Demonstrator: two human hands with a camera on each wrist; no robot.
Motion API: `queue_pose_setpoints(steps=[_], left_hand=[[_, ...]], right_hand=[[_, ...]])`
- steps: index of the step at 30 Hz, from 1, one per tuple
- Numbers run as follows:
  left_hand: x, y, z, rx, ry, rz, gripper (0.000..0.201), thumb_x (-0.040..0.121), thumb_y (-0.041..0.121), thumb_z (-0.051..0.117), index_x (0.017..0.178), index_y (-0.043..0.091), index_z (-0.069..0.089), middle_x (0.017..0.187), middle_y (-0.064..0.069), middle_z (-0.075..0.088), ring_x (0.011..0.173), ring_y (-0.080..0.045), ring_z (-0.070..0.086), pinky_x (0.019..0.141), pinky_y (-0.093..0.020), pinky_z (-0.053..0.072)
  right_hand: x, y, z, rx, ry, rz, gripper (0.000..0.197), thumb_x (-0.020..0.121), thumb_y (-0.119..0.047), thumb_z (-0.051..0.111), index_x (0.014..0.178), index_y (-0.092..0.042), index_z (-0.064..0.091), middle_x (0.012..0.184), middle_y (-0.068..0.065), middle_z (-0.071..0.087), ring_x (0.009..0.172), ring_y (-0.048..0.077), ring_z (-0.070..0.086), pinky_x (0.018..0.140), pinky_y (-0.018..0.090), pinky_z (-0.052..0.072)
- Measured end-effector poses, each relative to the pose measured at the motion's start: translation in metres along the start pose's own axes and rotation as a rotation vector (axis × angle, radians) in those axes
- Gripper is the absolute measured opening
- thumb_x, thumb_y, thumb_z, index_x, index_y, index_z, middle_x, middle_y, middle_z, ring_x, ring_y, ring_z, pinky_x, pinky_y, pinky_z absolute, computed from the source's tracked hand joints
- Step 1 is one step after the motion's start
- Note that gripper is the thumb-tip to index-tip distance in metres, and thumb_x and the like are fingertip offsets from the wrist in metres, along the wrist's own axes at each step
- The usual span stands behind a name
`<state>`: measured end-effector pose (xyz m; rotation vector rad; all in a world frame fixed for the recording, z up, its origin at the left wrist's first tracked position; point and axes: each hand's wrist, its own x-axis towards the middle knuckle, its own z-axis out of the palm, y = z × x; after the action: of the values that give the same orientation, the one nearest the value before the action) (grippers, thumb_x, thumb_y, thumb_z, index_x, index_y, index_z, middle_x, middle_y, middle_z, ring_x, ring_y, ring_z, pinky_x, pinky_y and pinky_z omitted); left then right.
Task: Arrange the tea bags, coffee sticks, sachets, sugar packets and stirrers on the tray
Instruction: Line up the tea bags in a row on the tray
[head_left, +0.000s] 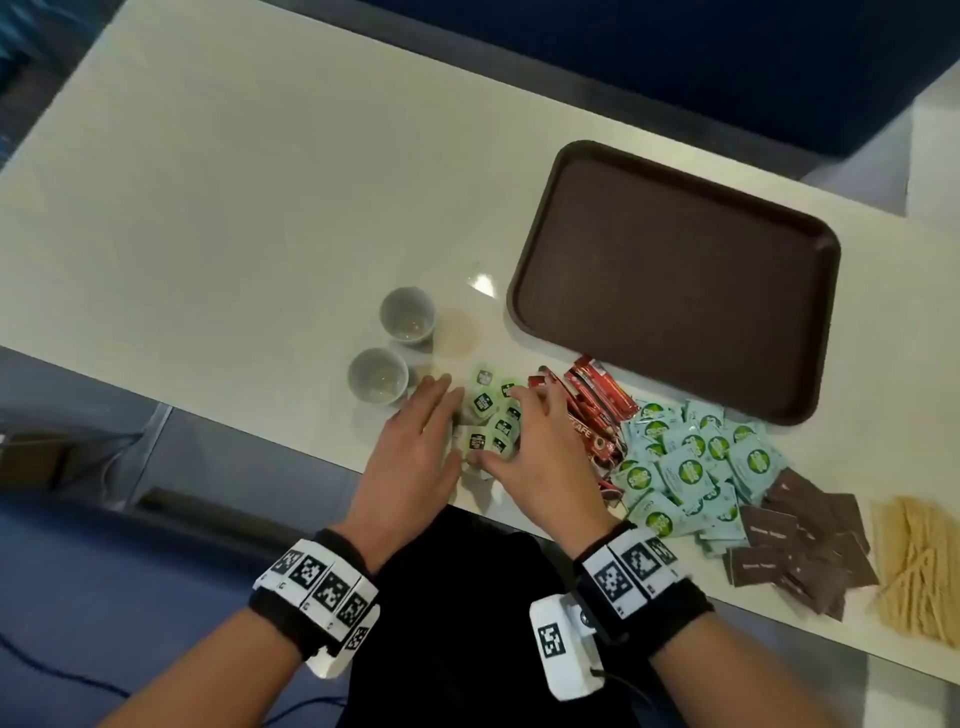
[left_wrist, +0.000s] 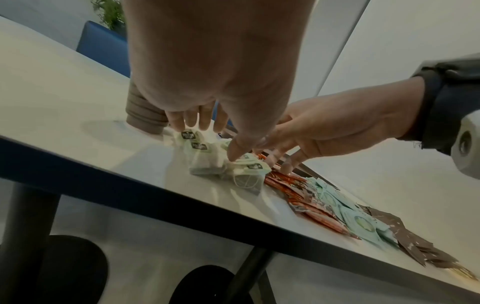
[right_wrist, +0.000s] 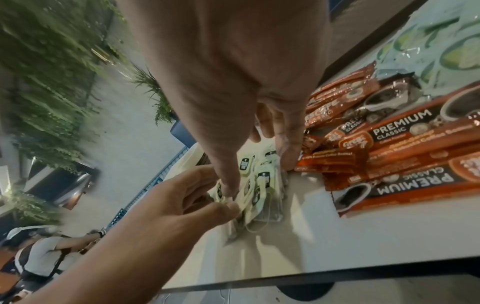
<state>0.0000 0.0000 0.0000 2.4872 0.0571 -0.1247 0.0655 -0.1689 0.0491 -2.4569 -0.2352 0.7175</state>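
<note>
Tea bags (head_left: 491, 421) are up first, looks like — left hand (head_left: 415, 457) and right hand (head_left: 540, 457) cup the little pile from both sides at the table's near edge, fingers straight. Tray (head_left: 675, 280) sits bare beyond, so next: squeeze, lift, carry across

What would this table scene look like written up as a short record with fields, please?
Surface: pale table
Tray: brown tray, nothing on it yet
Tea bags: small heap at the near edge, both hands gathering it
Left hand: fingers straight against the heap's left side
Right hand: fingers spread over the heap's right side
Coffee sticks: red pile right of the tea bags
Sachets: light blue pile
Sugar packets: brown pile
Stirrers: bundle far right
Cups: two cups left of the tea bags
</note>
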Motion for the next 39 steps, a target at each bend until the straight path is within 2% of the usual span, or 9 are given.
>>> queue_pose_setpoints(steps=[4,10,15,19,22,26,34,36,39], left_hand=[[0.007,-0.009,0.002,0.025,-0.057,0.020,0.075,0.091,0.008,0.079,0.159,0.001,0.045,0.170,-0.017,0.040,0.159,-0.035,0.037,0.125,-0.051,0.040],[0.013,-0.019,0.007,-0.084,-0.078,0.011,0.073,0.102,0.014,0.070,0.166,0.010,0.036,0.177,-0.004,0.026,0.166,-0.019,0.017,0.133,-0.037,0.021],[0.018,-0.019,0.006,-0.123,-0.073,0.024,0.071,0.101,0.011,0.071,0.164,0.011,0.040,0.176,-0.003,0.030,0.165,-0.018,0.019,0.132,-0.036,0.021],[0.022,-0.019,0.007,-0.169,-0.060,0.011,0.069,0.102,0.013,0.069,0.164,0.014,0.040,0.172,-0.001,0.039,0.165,-0.015,0.019,0.132,-0.035,0.022],[0.026,-0.014,0.006,-0.237,-0.044,-0.022,0.063,0.103,0.011,0.066,0.162,0.017,0.043,0.168,-0.002,0.044,0.165,-0.010,0.019,0.131,-0.030,0.022],[0.032,-0.009,0.008,-0.274,-0.022,-0.051,0.057,0.103,0.009,0.066,0.156,0.018,0.047,0.166,-0.008,0.045,0.165,-0.012,0.020,0.126,-0.020,0.019],[0.036,-0.009,0.015,-0.280,-0.002,-0.098,0.057,0.100,0.005,0.066,0.152,0.022,0.050,0.168,-0.012,0.043,0.164,-0.015,0.024,0.127,-0.033,0.030],[0.035,-0.008,0.015,-0.285,0.004,-0.109,0.055,0.101,0.006,0.065,0.151,0.025,0.051,0.169,-0.010,0.043,0.164,-0.013,0.025,0.126,-0.028,0.028],[0.034,-0.006,0.010,-0.322,0.015,-0.098,0.051,0.103,0.008,0.066,0.149,0.025,0.052,0.167,-0.007,0.045,0.162,-0.007,0.024,0.122,-0.009,0.019]], right_hand=[[0.004,0.003,0.012,-0.081,0.013,0.016,0.105,0.080,-0.053,0.088,0.160,-0.014,0.032,0.158,0.003,0.024,0.151,0.024,0.035,0.120,0.036,0.040],[0.008,0.003,0.019,-0.140,-0.013,0.032,0.099,0.084,-0.038,0.088,0.160,-0.018,0.028,0.160,0.006,0.023,0.155,0.027,0.025,0.120,0.039,0.038],[0.015,0.002,0.018,-0.100,0.009,0.035,0.077,0.088,-0.021,0.085,0.152,-0.016,0.042,0.147,0.004,0.032,0.140,0.025,0.042,0.117,0.037,0.043],[0.023,0.002,0.012,-0.056,-0.002,0.045,0.060,0.091,-0.016,0.082,0.143,-0.019,0.051,0.141,0.002,0.040,0.129,0.024,0.052,0.109,0.038,0.048],[0.028,0.002,0.008,0.008,0.001,0.061,0.048,0.093,-0.016,0.080,0.135,-0.021,0.057,0.134,0.000,0.048,0.117,0.021,0.058,0.098,0.031,0.049],[0.033,0.005,0.006,0.110,-0.012,0.103,0.047,0.092,-0.020,0.081,0.133,-0.022,0.059,0.126,0.000,0.055,0.107,0.017,0.060,0.093,0.031,0.052],[0.041,0.001,0.009,0.108,0.016,0.068,0.046,0.091,-0.028,0.082,0.131,-0.023,0.059,0.120,-0.003,0.057,0.109,0.016,0.057,0.096,0.034,0.053],[0.042,0.000,0.010,0.086,0.032,0.056,0.040,0.092,-0.026,0.081,0.128,-0.023,0.062,0.118,-0.005,0.057,0.108,0.015,0.057,0.095,0.033,0.053],[0.044,-0.002,0.012,0.100,0.041,0.045,0.030,0.096,-0.025,0.077,0.123,-0.022,0.065,0.113,-0.008,0.059,0.104,0.014,0.058,0.091,0.032,0.054]])
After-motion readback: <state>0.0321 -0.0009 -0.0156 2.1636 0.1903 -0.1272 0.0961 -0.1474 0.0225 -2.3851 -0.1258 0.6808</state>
